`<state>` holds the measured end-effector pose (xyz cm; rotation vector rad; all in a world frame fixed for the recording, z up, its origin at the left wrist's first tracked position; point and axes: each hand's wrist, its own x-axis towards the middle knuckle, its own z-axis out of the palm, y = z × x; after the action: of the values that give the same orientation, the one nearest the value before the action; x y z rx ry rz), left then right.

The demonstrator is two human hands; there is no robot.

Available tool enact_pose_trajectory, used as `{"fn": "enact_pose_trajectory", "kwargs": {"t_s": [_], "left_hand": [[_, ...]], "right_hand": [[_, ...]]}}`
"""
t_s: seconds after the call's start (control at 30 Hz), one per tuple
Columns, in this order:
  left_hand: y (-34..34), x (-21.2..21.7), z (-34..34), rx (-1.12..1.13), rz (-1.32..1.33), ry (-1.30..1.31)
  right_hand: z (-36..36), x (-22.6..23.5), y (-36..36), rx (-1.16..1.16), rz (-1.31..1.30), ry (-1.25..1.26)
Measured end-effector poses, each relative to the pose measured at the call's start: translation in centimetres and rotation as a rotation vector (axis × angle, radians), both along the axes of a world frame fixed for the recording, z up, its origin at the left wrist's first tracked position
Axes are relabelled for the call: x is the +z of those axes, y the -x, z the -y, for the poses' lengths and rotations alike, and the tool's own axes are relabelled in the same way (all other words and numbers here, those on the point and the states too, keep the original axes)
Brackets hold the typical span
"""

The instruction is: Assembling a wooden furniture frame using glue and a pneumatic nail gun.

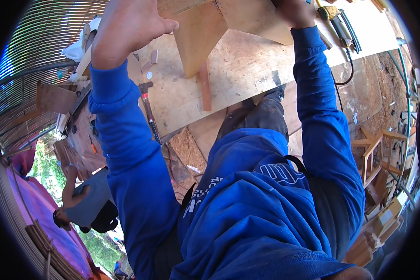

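Observation:
My left hand [126, 30] is at the top left, its thumb stretched toward the edge of a tan wooden panel [200, 39]. Its other fingers run past the top of the picture, so I cannot tell how firmly it touches the wood. That panel meets a second wooden panel [259, 21] at an angled seam, and a narrow reddish wood strip [205, 86] sticks out below. At the top right my right hand [296, 11] is smeared and partly cut off beside the second panel. Something dark lies by its fingers, too unclear to name.
On the pale worktop [247, 63] lie a hammer [149, 109] at left and a yellow-and-black nail gun [340, 25] with a hose at right. Small wood offcuts [154, 56] lie near my left wrist. Wooden frames [378, 151] stand at right. Another person [91, 198] bends over at lower left.

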<state>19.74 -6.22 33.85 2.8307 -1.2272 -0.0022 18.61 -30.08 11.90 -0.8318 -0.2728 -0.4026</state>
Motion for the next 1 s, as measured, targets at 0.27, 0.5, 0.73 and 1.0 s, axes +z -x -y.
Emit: {"fn": "enact_pose_trajectory", "kwargs": {"t_s": [0.27, 0.5, 0.73, 1.0], "left_hand": [[-0.8, -0.7, -1.8, -0.019, 0.062, 0.013], [-1.4, -0.9, -2.1, -0.069, 0.051, 0.05], [-1.6, -0.9, -1.8, -0.079, 0.036, 0.058], [-5.7, -4.4, -4.0, -0.417, -0.04, 0.405]], "right_hand": [[0.3, 2.5, 2.1, -0.118, -0.154, 0.538], [-1.0, 3.5, 1.9, -0.12, -0.105, 0.412], [0.6, 1.7, 0.5, 0.103, 0.083, 0.317], [-0.6, 4.1, 1.9, -0.082, -0.132, 0.376]]}}
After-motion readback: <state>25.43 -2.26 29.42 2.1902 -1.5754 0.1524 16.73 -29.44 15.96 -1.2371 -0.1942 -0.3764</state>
